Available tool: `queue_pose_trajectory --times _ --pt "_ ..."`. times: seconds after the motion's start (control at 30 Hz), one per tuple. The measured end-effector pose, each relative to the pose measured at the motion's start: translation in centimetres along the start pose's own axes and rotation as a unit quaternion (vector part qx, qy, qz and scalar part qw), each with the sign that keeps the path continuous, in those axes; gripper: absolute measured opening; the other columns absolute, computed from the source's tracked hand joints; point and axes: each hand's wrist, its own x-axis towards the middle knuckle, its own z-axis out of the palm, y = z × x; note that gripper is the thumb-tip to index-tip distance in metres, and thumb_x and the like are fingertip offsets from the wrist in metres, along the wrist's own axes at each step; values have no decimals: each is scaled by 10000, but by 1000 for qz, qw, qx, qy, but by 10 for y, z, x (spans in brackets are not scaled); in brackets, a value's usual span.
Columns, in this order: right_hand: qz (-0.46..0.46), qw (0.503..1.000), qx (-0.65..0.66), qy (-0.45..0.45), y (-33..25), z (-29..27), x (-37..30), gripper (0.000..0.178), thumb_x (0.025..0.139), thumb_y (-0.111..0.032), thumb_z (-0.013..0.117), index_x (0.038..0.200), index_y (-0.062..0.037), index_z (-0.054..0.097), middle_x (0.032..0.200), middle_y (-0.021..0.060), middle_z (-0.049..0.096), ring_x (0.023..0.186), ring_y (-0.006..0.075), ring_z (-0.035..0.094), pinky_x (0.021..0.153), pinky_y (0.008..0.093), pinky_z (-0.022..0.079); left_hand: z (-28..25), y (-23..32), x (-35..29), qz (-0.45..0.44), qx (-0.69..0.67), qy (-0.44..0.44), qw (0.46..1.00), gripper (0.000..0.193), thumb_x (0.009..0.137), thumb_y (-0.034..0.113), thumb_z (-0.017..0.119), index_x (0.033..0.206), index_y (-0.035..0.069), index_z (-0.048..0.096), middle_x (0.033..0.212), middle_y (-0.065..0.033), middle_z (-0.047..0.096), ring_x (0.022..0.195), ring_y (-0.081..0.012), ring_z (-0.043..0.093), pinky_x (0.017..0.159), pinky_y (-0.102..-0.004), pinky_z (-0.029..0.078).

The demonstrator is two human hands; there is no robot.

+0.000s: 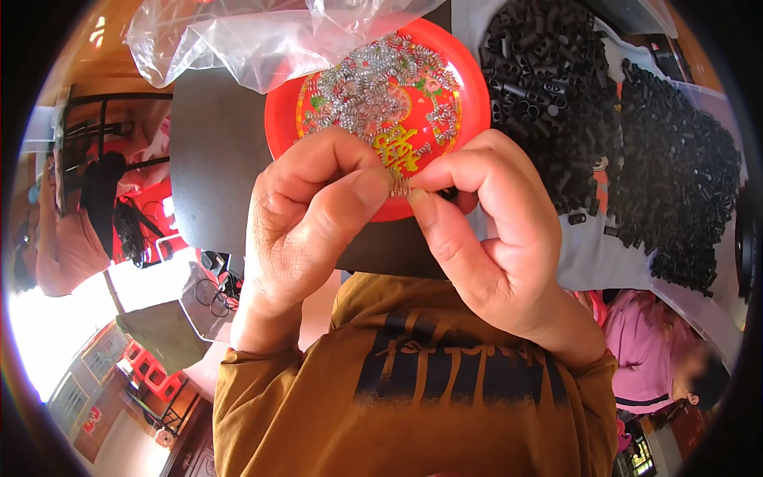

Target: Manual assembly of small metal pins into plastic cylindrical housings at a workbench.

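Observation:
A small metal coil spring [400,189] is stretched between the fingertips of both my hands, over the near edge of a red plate. My left hand [306,207] pinches one end of it between thumb and index finger. The other end sits in the pinch of my right hand [497,230]. A small black piece [448,193] shows behind my right fingers; I cannot tell if it is held. Many loose silver springs [358,87] lie in the red plate [474,95], which has a flower pattern and a yellow character on it.
A clear plastic bag [230,40] overhangs the plate's far left side. On the right, a pile of black tubes [540,48] and a pile of smaller black parts [675,167] lie on a pale sheet. The dark tabletop [214,159] extends left. People sit at both sides.

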Motion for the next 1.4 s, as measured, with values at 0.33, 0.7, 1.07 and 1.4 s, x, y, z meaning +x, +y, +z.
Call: queue_pose_trajectory --times 0.33,0.7,1.07,1.4 --pt "119 988 99 28 -1 4 2 71 896 -19 603 952 14 574 873 16 488 729 65 409 644 190 342 8 -8 7 161 150 32 975 200 809 -40 623 1004 -3 650 840 -13 585 720 -56 519 644 -199 407" --pt "139 973 178 42 -1 2 -1 134 902 -56 620 1011 20 605 909 22 568 758 58 479 688 185 387 12 -10 0 195 158 87 964 90 848 3 626 932 -25 616 849 -80 612 716 -155 550 630 -267 429" --pt "156 947 280 33 -12 -8 1 194 925 -74 579 1080 39 609 946 53 591 784 79 526 702 204 426 32 -17 -9 95 -116 -50 987 104 970 86 512 1025 -1 528 936 -67 587 783 -88 540 724 -250 472" --pt "-25 999 37 3 -1 -6 -2 265 924 -39 553 1177 39 565 876 41 526 675 78 447 605 203 376 33 -25 -12 94 -174 -12 980 141 980 106 502 1045 -15 529 977 -84 604 800 -115 585 749 -270 505"
